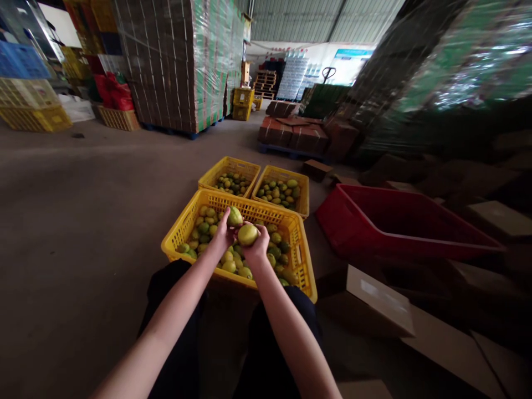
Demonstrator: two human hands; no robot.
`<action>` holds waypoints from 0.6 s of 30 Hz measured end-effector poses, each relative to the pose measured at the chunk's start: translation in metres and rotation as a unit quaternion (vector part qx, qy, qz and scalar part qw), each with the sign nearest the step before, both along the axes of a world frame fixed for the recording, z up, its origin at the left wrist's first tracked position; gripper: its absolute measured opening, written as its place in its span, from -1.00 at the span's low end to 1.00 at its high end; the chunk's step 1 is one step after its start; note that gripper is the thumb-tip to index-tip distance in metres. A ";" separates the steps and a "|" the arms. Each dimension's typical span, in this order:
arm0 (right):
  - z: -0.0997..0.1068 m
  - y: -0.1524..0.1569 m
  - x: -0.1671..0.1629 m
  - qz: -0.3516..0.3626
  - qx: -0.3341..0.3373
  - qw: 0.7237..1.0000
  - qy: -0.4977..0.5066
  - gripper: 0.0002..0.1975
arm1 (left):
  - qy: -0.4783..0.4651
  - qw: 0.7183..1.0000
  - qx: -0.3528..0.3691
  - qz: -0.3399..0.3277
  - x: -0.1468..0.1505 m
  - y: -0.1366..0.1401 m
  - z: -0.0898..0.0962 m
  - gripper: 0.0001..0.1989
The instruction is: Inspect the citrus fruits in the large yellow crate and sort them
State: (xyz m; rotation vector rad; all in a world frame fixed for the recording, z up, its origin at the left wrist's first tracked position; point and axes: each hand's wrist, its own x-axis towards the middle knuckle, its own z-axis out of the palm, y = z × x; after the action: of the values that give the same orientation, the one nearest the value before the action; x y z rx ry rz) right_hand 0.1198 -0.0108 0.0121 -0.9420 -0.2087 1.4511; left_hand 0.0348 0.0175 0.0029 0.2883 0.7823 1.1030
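My left hand (224, 235) has its fingers closed round a yellow-green lemon (235, 216). Close beside it, my right hand (257, 247) grips a larger-looking, yellower lemon (247, 235). Both hands are over a yellow plastic crate (306, 260) with slotted walls. Many lemons (228, 266), some yellow and some green, lie in that crate below my hands. The undersides of the two held lemons are hidden by my fingers.
Two smaller yellow crates, a left one (207, 178) and a right one (305, 196), hold more lemons just beyond. A red tub (344, 224) stands to the right, with cardboard boxes (374, 302) around it. Wrapped pallet stacks (166, 61) rise behind.
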 end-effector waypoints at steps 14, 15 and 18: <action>0.001 0.016 0.067 0.001 -0.110 0.992 0.059 -0.82 | 0.031 0.989 -0.119 -0.080 -0.016 -0.005 -0.002 -0.41; 0.001 0.016 0.070 0.000 -0.104 0.992 0.070 -0.83 | 0.033 0.989 -0.115 -0.085 -0.016 -0.006 -0.002 -0.40; 0.004 0.015 0.078 -0.004 -0.083 0.991 0.100 -0.84 | 0.034 0.989 -0.111 -0.092 -0.018 -0.006 0.001 -0.40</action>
State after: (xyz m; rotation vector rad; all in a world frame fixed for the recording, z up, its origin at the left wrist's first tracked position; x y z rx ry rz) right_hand 0.1982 0.0039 0.0165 -0.9216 0.0660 1.5619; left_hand 0.0171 0.0114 0.0038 0.2059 0.9129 0.8281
